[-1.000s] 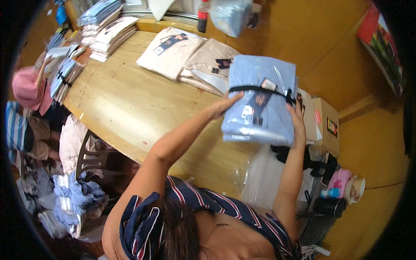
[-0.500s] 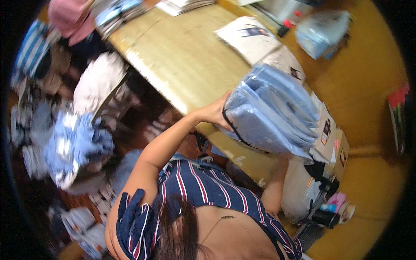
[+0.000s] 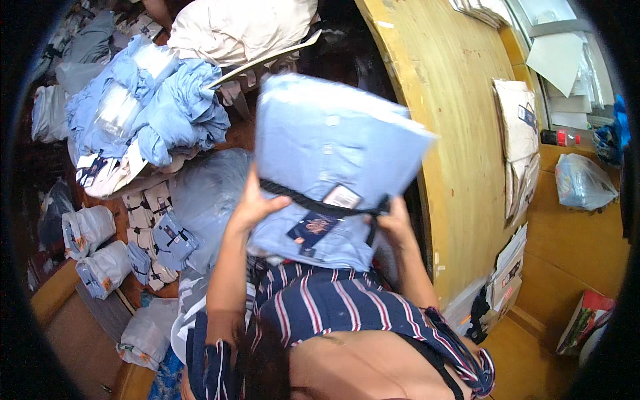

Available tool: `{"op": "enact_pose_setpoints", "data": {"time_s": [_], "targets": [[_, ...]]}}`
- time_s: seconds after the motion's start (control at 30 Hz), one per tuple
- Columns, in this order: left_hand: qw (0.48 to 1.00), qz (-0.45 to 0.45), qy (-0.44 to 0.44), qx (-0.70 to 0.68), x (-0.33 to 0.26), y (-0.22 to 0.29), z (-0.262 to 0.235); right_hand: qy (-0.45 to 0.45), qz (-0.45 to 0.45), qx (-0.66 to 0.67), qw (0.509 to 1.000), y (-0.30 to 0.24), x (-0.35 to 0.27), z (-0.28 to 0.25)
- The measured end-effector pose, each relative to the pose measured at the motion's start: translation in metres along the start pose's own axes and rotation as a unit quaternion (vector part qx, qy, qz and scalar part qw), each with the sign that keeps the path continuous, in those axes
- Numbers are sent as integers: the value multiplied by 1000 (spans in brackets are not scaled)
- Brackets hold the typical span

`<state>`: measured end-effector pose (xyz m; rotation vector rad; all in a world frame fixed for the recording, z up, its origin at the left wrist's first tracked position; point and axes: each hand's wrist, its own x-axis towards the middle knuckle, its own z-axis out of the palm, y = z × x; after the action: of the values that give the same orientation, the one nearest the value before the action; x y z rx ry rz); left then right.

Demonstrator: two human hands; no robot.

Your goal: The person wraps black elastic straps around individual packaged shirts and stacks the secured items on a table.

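- Far L: pale plastic bags, contents hard to make out; outer edge of view lost in dark rim.
- Next, L upper: loose heap of blue garments, cream cloth beyond it, cut off at top. Can't tell what carries the heap.
- Below heap: small banded packs w/ clear plastic bag alongside.
- L hand: holding L edge of bundle, thumb in front by band; fingers hidden behind. If wrap is slick, this edge could slide out.
- Ctr: blue bundle, folded garments, held up in front of striped top, L of worktop. Far edge motion-blurred; underside & layer count hidden. One black band around it: if it slips or loosens, layers could fan out. Dark tag could crease or snag.
- R hand: holding R side near band's knot, fingers partly hidden. Pulling on knot might undo it.
- R: worktop, pale folded garments along far side. Bundle corner close in view, gap unclear; poss. knock if swung R.
- Far R: bottle, plastic bag; bag contents unclear.
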<state>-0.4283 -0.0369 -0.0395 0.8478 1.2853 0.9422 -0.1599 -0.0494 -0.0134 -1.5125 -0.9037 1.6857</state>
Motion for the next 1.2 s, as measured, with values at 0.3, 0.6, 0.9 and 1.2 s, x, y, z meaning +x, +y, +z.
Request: {"op": "enact_pose_setpoints", "data": {"time_s": [0.3,0.6,0.9,1.2], "targets": [[955,-223,192,30,51,-164,-51,-113,279,200,932,176,164,44],[956,-279,85,-32,233,-294,20,-23,205,122,971,283,320,-83],[964,-236,45,117,408,-277,68,207,9,-298,932,196,519,-167],[959,-132,-140,207,181,-409,20,-28,75,-495,865,181,301,-6]]}}
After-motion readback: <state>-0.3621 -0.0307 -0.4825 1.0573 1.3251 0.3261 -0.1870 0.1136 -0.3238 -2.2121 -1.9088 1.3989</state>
